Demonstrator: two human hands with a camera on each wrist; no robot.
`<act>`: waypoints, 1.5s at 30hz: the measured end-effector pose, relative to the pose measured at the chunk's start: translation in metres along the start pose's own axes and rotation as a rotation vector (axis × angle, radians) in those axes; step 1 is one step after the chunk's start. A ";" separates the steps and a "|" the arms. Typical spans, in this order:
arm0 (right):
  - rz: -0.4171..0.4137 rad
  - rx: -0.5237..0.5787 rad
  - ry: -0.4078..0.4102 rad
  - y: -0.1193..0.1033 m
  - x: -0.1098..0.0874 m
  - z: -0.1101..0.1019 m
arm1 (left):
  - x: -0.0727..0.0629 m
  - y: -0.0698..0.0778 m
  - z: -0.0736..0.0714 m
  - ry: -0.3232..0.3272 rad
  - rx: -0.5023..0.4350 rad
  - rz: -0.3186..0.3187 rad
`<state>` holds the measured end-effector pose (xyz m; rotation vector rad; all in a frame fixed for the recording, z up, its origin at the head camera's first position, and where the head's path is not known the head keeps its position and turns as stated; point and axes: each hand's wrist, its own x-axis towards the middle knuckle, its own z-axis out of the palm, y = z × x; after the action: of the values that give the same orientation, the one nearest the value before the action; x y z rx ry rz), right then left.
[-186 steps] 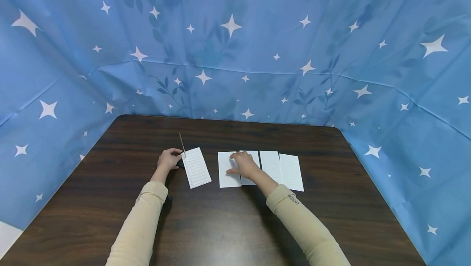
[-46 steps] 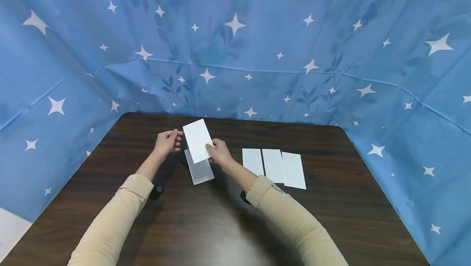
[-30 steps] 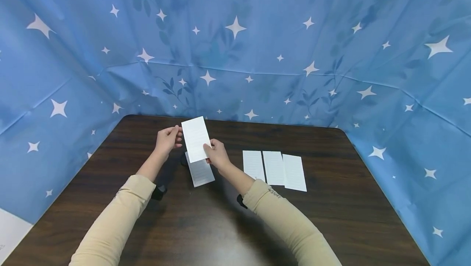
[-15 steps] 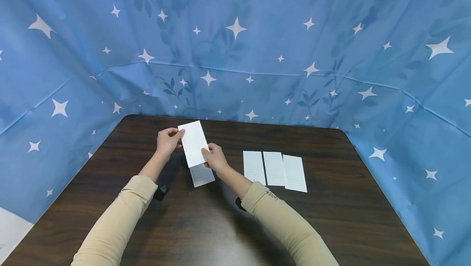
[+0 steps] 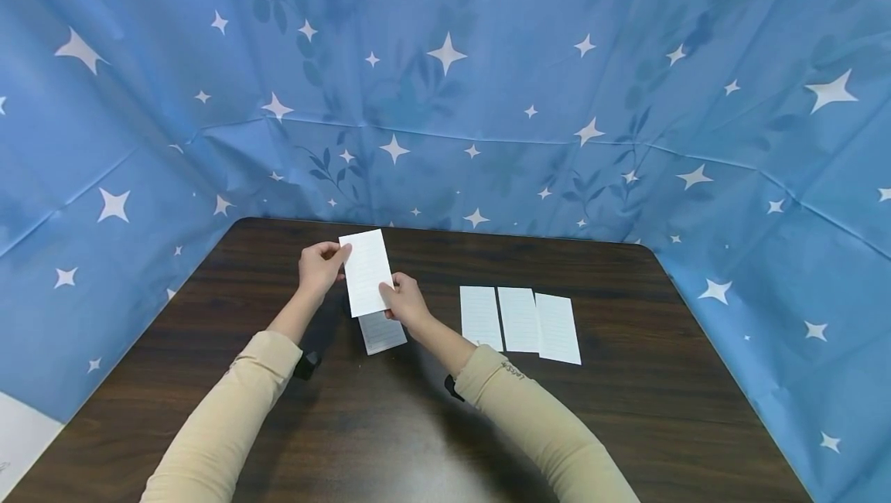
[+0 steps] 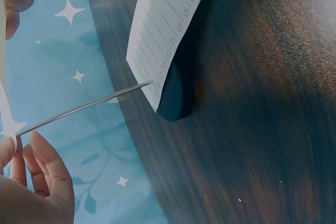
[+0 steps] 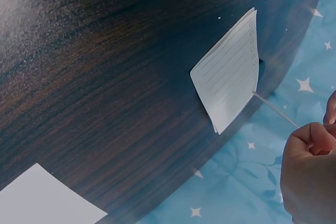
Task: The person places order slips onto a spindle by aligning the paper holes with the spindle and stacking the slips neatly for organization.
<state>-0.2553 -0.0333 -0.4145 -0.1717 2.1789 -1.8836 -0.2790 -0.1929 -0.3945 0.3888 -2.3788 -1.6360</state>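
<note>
A white sheet [image 5: 366, 271] is held above the lined stack [image 5: 383, 334].
The left hand [image 5: 319, 267] pinches the sheet's upper left corner, and the right hand [image 5: 407, 303] pinches its lower right edge; a thin metal rod [image 6: 84, 109] rises from the stack near the left fingers. Right of the stack, three more sheets [image 5: 518, 320] lie on the dark table [image 5: 661, 379].

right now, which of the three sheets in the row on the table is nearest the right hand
The leftmost sheet; the middle sheet and rightmost sheet lie farther from the right hand.
</note>
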 end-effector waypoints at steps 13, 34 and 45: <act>-0.023 -0.008 0.006 0.001 0.001 -0.003 | 0.002 -0.001 0.006 0.029 0.023 0.053; -0.019 -0.033 0.015 0.000 0.004 -0.006 | -0.002 -0.006 0.016 0.196 0.049 0.256; 0.045 -0.060 0.044 0.002 0.009 -0.008 | 0.000 -0.005 0.014 0.068 -0.199 -0.041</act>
<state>-0.2657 -0.0271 -0.4163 -0.0930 2.2498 -1.8164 -0.2830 -0.1819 -0.4042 0.4495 -2.1485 -1.8263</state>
